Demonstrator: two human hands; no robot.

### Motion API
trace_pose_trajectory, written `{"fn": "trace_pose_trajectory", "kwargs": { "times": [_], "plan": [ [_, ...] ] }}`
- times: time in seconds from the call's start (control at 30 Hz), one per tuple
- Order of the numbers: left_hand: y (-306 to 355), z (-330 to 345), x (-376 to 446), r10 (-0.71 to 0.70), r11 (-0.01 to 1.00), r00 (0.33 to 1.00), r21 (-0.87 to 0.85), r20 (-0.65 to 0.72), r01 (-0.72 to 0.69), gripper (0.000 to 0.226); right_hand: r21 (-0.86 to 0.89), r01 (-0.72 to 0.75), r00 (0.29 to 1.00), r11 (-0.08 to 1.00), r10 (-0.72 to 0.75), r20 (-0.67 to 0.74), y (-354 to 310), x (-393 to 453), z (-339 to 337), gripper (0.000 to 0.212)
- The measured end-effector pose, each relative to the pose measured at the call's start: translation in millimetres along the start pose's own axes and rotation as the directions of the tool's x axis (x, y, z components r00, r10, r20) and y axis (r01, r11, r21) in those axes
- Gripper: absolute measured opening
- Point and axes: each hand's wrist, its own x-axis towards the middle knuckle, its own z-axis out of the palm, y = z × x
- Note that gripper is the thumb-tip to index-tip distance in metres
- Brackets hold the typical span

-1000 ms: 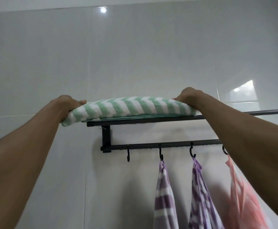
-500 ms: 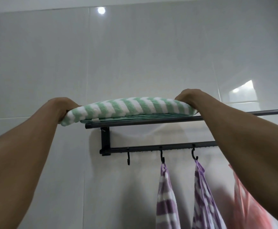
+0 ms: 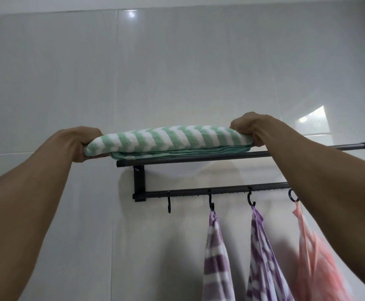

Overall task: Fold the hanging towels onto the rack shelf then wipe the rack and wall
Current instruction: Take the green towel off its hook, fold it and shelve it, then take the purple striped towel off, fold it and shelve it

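A folded green-and-white striped towel (image 3: 168,139) lies on top of a plain green folded towel (image 3: 177,153) on the black rack shelf (image 3: 285,153). My left hand (image 3: 79,144) grips the striped towel's left end, which overhangs the shelf's left edge. My right hand (image 3: 250,129) grips its right end. Below, on the hook bar (image 3: 188,193), hang two purple-and-white striped towels (image 3: 217,261) (image 3: 264,263) and a pink towel (image 3: 316,261), partly hidden by my right forearm.
The rack is fixed to a glossy white tiled wall (image 3: 177,72). One hook (image 3: 169,204) at the left of the bar is bare. The shelf's front rod runs out to the right (image 3: 355,146) beyond the towels.
The striped towel has shifted slightly left and its left end hangs further past the shelf edge. Both hands keep their grip on it.
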Motion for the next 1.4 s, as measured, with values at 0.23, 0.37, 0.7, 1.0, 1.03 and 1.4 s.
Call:
{"fn": "trace_pose_trajectory", "kwargs": {
  "times": [0.23,0.37,0.7,1.0,1.03,1.4],
  "plan": [
    [0.7,-1.0,-2.5,-0.138,0.930,0.990,-0.339,0.030,0.140,0.012,-0.159,0.077,0.980,0.984,-0.104,-0.167,-5.1,-16.8,4.3,0.032],
    [-1.5,-6.9,-5.3,-0.251,0.815,0.968,-0.534,0.021,0.224,0.040,-0.200,0.145,0.969,0.969,-0.180,-0.170,-14.2,-28.0,4.3,0.028],
    [7.8,1.9,-33.5,-0.261,0.940,0.912,-0.298,-0.316,0.166,0.050,-0.316,0.253,0.907,0.914,-0.338,-0.251,-16.8,-50.3,18.5,0.037],
    [50.0,38.3,-94.8,-0.044,0.985,0.667,-0.145,-0.744,-0.097,0.045,-0.294,0.472,0.794,0.831,-0.545,-0.268,8.2,-106.7,1.6,0.034],
    [55.0,47.6,-105.0,-0.028,0.981,0.642,-0.145,-0.766,-0.129,0.041,-0.292,0.491,0.776,0.820,-0.565,-0.281,16.1,-112.6,-0.7,0.032],
    [40.1,206.0,-209.9,0.005,0.971,0.888,-0.208,-0.460,-0.113,0.029,-0.048,0.412,0.910,0.910,-0.414,-0.032,145.4,-175.2,30.7,0.011]
  ]
}}
